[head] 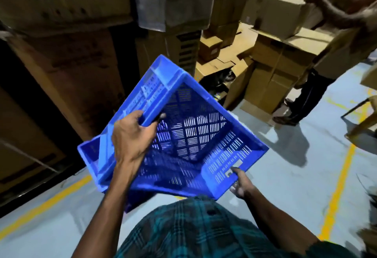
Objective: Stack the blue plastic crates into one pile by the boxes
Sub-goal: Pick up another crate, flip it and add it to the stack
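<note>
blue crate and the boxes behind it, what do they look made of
Blue crate: looks like moulded plastic, uniform glossy blue, with slotted vent walls and base and a moulded handle hole. Boxes: apparently corrugated cardboard, matte brown, with folded flaps and creased edges, though blur hides the fine texture.

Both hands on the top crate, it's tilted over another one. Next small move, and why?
Probably level the upper crate and lower it squarely onto the lower crate. The left hand grips its rim, the right hand holds its handle slot, and it sits tilted and askew, so only the lower crate's left corner shows beneath.
</note>
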The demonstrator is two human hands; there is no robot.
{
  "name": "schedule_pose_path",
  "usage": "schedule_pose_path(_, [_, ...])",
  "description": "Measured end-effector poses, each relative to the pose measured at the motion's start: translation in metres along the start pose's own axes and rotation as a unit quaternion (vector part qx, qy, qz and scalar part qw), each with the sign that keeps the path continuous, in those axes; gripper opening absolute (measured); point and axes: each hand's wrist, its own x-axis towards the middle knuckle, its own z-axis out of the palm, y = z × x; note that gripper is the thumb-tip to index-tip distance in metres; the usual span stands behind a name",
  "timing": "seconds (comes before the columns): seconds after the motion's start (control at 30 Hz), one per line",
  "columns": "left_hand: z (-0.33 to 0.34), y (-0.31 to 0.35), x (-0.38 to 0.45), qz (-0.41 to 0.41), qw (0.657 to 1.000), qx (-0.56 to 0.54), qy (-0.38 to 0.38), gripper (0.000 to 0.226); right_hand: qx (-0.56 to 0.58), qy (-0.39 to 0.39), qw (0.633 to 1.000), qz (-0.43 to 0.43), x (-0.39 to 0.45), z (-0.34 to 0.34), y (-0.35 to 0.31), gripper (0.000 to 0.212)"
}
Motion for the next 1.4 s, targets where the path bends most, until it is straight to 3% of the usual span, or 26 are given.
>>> schedule_pose_path(0.13, [-0.016, -0.058, 0.033, -0.101, 0.994, -0.003, 0.048, 0.059, -0.008, -0.031, 0.997, -0.077, 0.02, 0.059, -0.027, 0.016])
schedule_pose_path(0.3, [-0.033, -0.136, 0.055, -0.228, 0.968, 0.003, 0.102, 0.067, -0.033, -0.048, 0.993, -0.101, 0.031, 0.138, -0.055, 0.005])
schedule_pose_path(0.47, [-0.037, -0.178, 0.064, -0.324, 0.934, -0.018, 0.151, 0.062, -0.144, -0.13, 0.975, -0.105, 0.054, 0.174, -0.086, 0.035])
schedule_pose_path(0.6, [-0.022, -0.206, 0.076, -0.382, 0.906, -0.031, 0.179, 0.061, -0.106, -0.108, 0.984, -0.09, 0.075, 0.231, -0.125, 0.015])
schedule_pose_path(0.67, [-0.011, -0.222, 0.082, -0.402, 0.898, -0.021, 0.175, 0.059, -0.122, -0.111, 0.983, -0.08, 0.045, 0.262, -0.143, 0.009])
schedule_pose_path(0.73, [0.002, -0.243, 0.088, -0.421, 0.894, 0.004, 0.152, 0.054, -0.126, -0.155, 0.978, -0.06, 0.039, 0.282, -0.162, 0.02])
schedule_pose_path(0.93, [0.051, -0.291, 0.095, -0.489, 0.87, 0.024, 0.066, 0.039, -0.15, -0.159, 0.974, -0.055, 0.083, 0.352, -0.207, 0.013])
schedule_pose_path(1.13, [0.087, -0.319, 0.09, -0.589, 0.8, -0.073, 0.089, 0.024, -0.255, -0.192, 0.947, 0.032, 0.131, 0.374, -0.206, 0.021])
schedule_pose_path(1.27, [0.104, -0.337, 0.087, -0.6, 0.785, -0.101, 0.117, 0.01, -0.316, -0.2, 0.926, 0.05, 0.171, 0.395, -0.205, 0.026])
schedule_pose_path(1.4, [0.106, -0.344, 0.079, -0.618, 0.773, -0.072, 0.125, 0.022, -0.353, -0.171, 0.92, 0.004, 0.195, 0.401, -0.204, 0.034])
